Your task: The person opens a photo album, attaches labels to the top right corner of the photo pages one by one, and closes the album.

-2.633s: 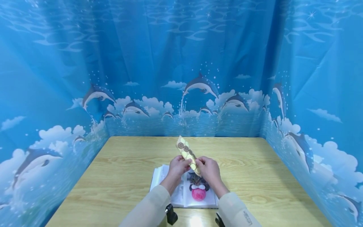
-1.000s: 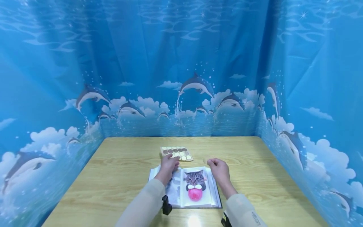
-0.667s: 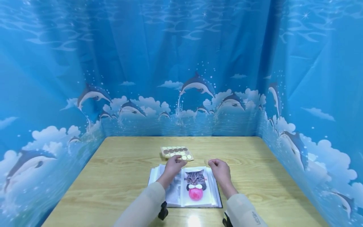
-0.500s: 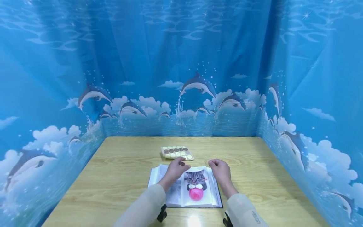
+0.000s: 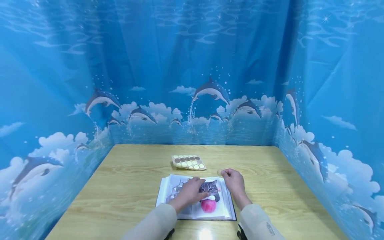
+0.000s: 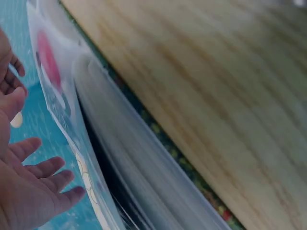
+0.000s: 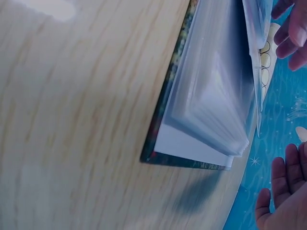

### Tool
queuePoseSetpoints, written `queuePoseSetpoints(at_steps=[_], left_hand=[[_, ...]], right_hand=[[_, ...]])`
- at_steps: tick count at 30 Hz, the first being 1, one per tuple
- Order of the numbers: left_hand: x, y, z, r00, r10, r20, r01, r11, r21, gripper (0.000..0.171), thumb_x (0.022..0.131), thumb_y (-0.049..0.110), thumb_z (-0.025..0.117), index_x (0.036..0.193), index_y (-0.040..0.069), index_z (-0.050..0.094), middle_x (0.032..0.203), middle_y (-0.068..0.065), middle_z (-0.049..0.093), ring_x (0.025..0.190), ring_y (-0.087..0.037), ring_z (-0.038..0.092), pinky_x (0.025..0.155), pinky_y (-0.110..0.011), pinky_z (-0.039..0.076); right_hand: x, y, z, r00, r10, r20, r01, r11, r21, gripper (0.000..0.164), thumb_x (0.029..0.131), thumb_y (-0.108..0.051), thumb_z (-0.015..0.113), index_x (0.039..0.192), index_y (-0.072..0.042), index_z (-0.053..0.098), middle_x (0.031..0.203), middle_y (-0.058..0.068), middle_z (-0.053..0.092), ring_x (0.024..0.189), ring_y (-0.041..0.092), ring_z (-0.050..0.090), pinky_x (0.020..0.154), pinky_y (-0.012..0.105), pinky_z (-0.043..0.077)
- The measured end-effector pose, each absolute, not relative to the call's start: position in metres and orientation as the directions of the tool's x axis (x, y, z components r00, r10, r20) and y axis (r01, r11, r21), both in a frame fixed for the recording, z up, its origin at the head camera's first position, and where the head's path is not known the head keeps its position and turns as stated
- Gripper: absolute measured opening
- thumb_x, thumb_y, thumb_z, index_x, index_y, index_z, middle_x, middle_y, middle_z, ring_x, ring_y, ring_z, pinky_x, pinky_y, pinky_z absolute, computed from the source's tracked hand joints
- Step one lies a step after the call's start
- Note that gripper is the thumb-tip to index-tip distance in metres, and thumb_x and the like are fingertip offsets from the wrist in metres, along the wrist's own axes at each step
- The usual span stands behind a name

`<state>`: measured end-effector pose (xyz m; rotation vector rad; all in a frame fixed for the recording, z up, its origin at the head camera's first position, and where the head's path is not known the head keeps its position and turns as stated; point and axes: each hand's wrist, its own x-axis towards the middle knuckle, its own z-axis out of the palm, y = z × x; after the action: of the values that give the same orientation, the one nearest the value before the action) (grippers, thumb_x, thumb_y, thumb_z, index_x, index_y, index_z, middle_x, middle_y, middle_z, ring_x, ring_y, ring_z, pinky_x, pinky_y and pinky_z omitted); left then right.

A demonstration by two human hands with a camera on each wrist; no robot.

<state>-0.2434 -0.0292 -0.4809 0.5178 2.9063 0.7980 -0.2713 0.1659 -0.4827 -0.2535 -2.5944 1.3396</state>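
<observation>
A photo album (image 5: 223, 210) lies spread on the table. Its right page shows a cat above a pink ball, and a greyish picture is on the left page. Over the middle of the pages my left hand (image 5: 190, 191) is stretched out with loose fingers and holds nothing. My right hand (image 5: 233, 181) pinches a small pale round sticker (image 5: 218, 172) between thumb and fingertips, just beyond the album's upper right corner. The same sticker (image 7: 301, 133) shows at the fingertips in the right wrist view. Behind the album lies a sheet of round stickers (image 5: 188, 162), pale yellow and brown.
The wooden table (image 5: 135, 186) reaches back to a blue curtain (image 5: 168, 83) printed with dolphins, which also hangs along both sides. A thick stack of clear sleeves (image 7: 216, 96) fills the album.
The sticker sheet went from both hands down onto the table behind the album. My left hand let go and came back over the pages. My right hand stays near the corner with the sticker.
</observation>
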Motion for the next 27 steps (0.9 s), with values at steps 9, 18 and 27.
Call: queuePoseSetpoints(at_steps=[9, 18, 27], left_hand=[[-0.219, -0.022, -0.49, -0.905, 0.426, -0.005, 0.414, 0.883, 0.223, 0.082, 0.085, 0.068, 0.059, 0.146, 0.014, 0.05, 0.152, -0.02, 0.039, 0.141, -0.043, 0.033, 0.112, -0.065, 0.025], [-0.212, -0.021, -0.499, -0.907, 0.418, -0.057, 0.404, 0.9, 0.164, 0.086, 0.082, 0.071, 0.059, 0.151, 0.022, 0.043, 0.157, -0.014, 0.034, 0.142, -0.043, 0.03, 0.11, -0.07, 0.022], [-0.212, -0.019, -0.496, -0.912, 0.405, -0.072, 0.39, 0.906, 0.164, 0.086, 0.081, 0.072, 0.061, 0.15, 0.023, 0.045, 0.157, -0.014, 0.034, 0.142, -0.042, 0.03, 0.109, -0.072, 0.023]], right_hand=[[-0.273, 0.168, -0.488, -0.965, 0.22, 0.143, 0.028, 0.629, -0.777, 0.019, 0.095, -0.022, 0.065, 0.099, -0.006, 0.074, 0.089, 0.004, 0.071, 0.081, 0.02, 0.063, 0.074, 0.039, 0.053], [-0.272, 0.169, -0.491, -0.968, 0.15, 0.201, -0.027, 0.735, -0.678, 0.015, 0.095, -0.019, 0.065, 0.096, -0.007, 0.074, 0.087, 0.004, 0.071, 0.078, 0.019, 0.063, 0.073, 0.04, 0.054], [-0.276, 0.167, -0.496, -0.982, 0.11, 0.152, -0.002, 0.802, -0.597, 0.014, 0.096, -0.02, 0.064, 0.097, -0.01, 0.073, 0.086, 0.0, 0.069, 0.08, 0.018, 0.063, 0.077, 0.042, 0.052]])
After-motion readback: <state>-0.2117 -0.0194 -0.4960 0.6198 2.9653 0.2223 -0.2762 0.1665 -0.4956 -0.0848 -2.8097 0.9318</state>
